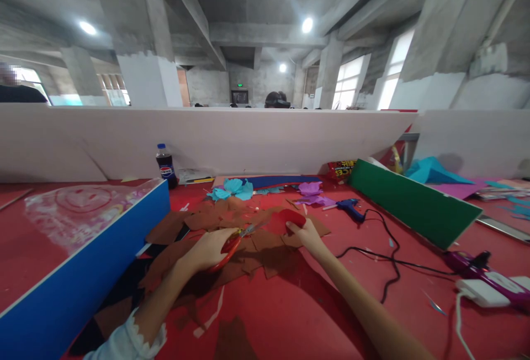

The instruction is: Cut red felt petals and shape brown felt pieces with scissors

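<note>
My left hand is closed round the handles of scissors with red-orange grips. Their metal blades point right, toward a curved piece of red paper, and reach its left edge; whether they touch it I cannot tell. Between thumb and fingers my right hand pinches the right side of that red piece. Beneath both hands lie several overlapping brown paper scraps. Just beyond are a light-blue paper flower and purple paper petals.
A blue glue gun lies to the right, its black cord trailing to a purple power strip. A blue board stands left, a green board right. A cola bottle stands before the white partition.
</note>
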Demonstrator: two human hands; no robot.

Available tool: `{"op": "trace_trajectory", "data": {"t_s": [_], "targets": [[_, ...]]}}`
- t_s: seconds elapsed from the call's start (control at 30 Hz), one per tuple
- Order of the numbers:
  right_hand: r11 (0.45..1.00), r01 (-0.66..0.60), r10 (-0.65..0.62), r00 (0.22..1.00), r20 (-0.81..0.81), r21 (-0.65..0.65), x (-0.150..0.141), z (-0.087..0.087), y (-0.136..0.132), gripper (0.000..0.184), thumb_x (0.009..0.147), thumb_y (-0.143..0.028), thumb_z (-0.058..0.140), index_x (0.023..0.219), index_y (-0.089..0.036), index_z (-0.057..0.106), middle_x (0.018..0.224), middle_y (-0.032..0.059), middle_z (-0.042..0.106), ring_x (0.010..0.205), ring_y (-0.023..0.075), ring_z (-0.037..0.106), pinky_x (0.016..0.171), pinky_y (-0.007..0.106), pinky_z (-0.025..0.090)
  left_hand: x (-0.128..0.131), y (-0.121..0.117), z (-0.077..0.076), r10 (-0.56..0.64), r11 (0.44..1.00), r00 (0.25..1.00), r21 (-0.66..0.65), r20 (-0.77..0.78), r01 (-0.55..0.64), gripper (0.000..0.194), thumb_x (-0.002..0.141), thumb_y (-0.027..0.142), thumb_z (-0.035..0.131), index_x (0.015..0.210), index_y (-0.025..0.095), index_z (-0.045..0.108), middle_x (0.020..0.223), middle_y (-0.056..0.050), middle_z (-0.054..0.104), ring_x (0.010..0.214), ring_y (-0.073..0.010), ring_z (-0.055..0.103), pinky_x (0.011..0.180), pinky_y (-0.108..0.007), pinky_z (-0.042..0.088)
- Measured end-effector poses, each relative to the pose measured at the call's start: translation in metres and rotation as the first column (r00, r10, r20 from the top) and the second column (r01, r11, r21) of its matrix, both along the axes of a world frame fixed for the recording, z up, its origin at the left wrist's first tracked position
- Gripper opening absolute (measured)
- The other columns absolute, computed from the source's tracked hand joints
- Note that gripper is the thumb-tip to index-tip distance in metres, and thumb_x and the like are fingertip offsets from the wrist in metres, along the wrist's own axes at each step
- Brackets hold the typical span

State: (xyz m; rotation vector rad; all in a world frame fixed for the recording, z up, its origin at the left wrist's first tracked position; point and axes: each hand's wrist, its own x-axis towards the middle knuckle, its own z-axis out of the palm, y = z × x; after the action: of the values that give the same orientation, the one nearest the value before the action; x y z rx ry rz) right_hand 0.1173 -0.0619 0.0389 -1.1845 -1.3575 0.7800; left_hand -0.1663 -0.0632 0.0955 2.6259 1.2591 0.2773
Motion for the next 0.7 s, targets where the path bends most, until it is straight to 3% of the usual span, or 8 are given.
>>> {"op": "trace_trajectory", "data": {"t_s": [0.5, 0.7], "targets": [[0.999, -0.02, 0.022, 0.999, 0.046, -0.037, -0.002, 0.012, -0.007, 0.026, 0.069, -0.036, 0.053, 0.06, -0.013, 0.06, 0.051, 0.0039, 0.059, 0.049, 0.0152, 0.054, 0.056, 0.028, 0.044, -0.003, 0.005, -0.005, -0.027, 1.0, 1.0, 0.016, 0.007, 0.027, 0.04, 0.076, 0.026, 0.044, 0.116, 0.025, 0.047, 0.118, -0.003, 0.055, 0.106, -0.0214, 0.051, 0.086, -0.029, 0.038], [0.999, -0.033, 0.036, 0.995, 0.089, -0.029, 0.0, 0.01, -0.006, 0.025, 0.07, -0.033, 0.051, 0.059, -0.013, 0.06, 0.052, 0.004, 0.06, 0.051, 0.0154, 0.054, 0.056, 0.027, 0.044, -0.006, 0.006, -0.006, -0.02, 0.999, 1.0, 0.049, -0.017, 0.021, 0.034, 0.075, 0.025, 0.044, 0.108, 0.026, 0.051, 0.112, -0.002, 0.059, 0.101, -0.0219, 0.054, 0.077, -0.026, 0.04]]}}
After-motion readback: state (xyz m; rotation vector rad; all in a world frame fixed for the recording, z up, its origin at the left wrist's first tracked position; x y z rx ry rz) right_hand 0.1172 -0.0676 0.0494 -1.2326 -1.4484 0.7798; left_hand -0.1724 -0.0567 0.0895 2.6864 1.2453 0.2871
